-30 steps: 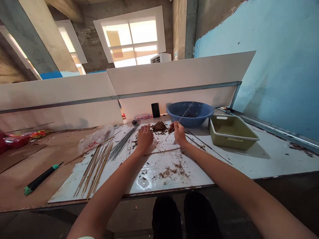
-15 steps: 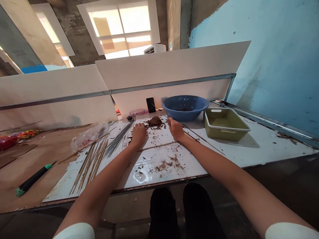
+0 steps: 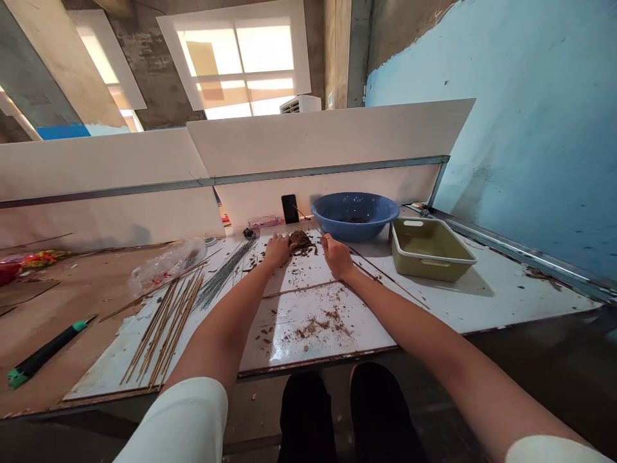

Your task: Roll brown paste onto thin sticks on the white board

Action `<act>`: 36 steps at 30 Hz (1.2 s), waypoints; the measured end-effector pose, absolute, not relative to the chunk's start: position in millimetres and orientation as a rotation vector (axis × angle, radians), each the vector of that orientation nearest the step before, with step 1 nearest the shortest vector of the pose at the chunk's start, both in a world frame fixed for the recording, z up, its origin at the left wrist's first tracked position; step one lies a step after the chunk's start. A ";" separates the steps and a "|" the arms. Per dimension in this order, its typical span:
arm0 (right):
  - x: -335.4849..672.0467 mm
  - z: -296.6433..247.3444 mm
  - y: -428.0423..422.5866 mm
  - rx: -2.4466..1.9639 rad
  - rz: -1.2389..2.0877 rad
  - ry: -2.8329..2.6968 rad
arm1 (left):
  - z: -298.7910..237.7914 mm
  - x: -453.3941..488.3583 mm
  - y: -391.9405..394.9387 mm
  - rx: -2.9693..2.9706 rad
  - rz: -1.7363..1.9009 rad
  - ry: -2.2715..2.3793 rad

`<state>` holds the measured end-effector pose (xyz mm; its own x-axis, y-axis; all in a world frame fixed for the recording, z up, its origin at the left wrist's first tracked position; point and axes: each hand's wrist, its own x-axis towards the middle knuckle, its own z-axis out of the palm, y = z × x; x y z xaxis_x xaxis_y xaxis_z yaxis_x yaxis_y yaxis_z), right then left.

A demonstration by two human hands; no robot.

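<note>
Bent fingers of my left hand (image 3: 278, 251) press on the near-left edge of a dark brown, crumbly, clay-like clump (image 3: 301, 238). Dark flakes lie around that clump. To its right, my right hand (image 3: 337, 256) is closed in a pinch on a thin stick (image 3: 308, 218), which slants up and left past the clump. Its fingertips point away from me and are partly hidden. Below both hands a thin brown rod (image 3: 299, 289) lies across the white board (image 3: 284, 318). A bundle of thin grey wires (image 3: 224, 273) lies left of my left hand.
A blue basin (image 3: 357, 222) with dark matter inside stands behind my right hand, beside an olive tub (image 3: 431, 270). A phone (image 3: 290, 209) leans on the partition. Brown sticks (image 3: 166, 328), a plastic bag (image 3: 168, 262) and a green-black tool (image 3: 48, 350) lie left.
My left hand has moved forward and right, from beside the clump to touching it. My right hand keeps its pinch on the stick. The view has shifted slightly.
</note>
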<state>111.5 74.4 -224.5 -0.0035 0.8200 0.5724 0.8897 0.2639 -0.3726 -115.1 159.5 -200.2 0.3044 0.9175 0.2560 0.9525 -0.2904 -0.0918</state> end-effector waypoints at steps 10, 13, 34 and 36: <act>110.1 -224.6 73.8 -1.560 -0.125 -1.828 | -191.4 -114.9 161.4 -2.409 -0.180 -1.712; 110.4 -225.6 74.9 -1.566 -0.143 -1.822 | -189.6 -117.1 163.7 -2.429 -0.191 -1.737; 114.3 -232.4 79.6 -1.507 -0.194 -1.822 | -203.6 -121.2 177.0 -2.327 -1.612 -2.047; 114.7 -232.8 79.7 -1.500 -0.197 -1.818 | -200.2 -116.9 177.2 -2.313 -1.857 -2.035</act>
